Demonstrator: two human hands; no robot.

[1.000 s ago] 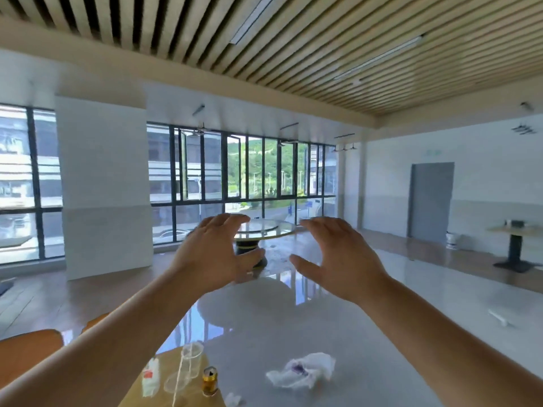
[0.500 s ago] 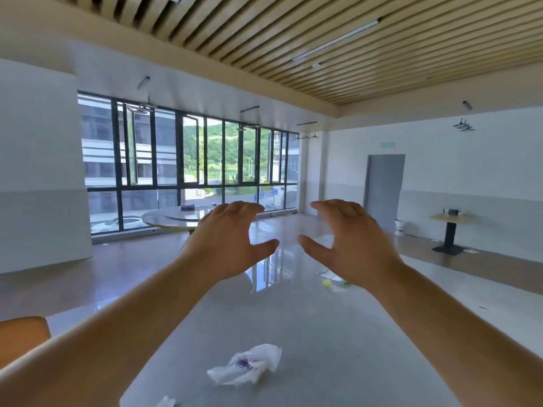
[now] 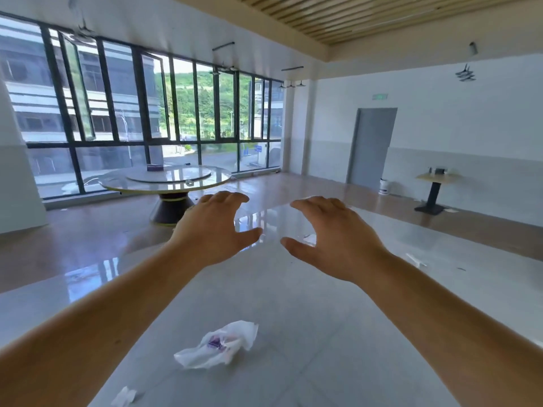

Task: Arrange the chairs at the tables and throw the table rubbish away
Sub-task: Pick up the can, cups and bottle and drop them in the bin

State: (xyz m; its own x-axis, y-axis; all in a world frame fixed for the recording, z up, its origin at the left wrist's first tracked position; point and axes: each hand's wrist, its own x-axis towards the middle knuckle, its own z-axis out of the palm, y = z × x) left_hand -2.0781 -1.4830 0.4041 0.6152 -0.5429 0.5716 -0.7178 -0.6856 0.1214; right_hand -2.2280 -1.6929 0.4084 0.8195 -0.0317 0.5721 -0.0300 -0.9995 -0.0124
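Note:
My left hand [image 3: 216,229] and my right hand [image 3: 332,237] are stretched out in front of me at chest height, palms down, fingers spread and curved, holding nothing. Below them on the grey tiled floor lies a crumpled white plastic bag [image 3: 219,346] with a purple print. A small white scrap of paper [image 3: 125,396] lies near the bottom edge, left of the bag. A large round table [image 3: 117,182] with a glass turntable stands by the windows, beyond my left hand. No chair is in view.
A small square table [image 3: 437,179] on a black pedestal stands at the right wall, near a grey door [image 3: 371,148] and a white bucket [image 3: 384,186]. Bits of litter [image 3: 415,259] lie on the floor to the right. A white pillar [image 3: 17,177] stands at far left.
The view has swung to the right and tilted down: the orange chair and the near table with its can and cups have left the frame. Both hands stay raised and open.

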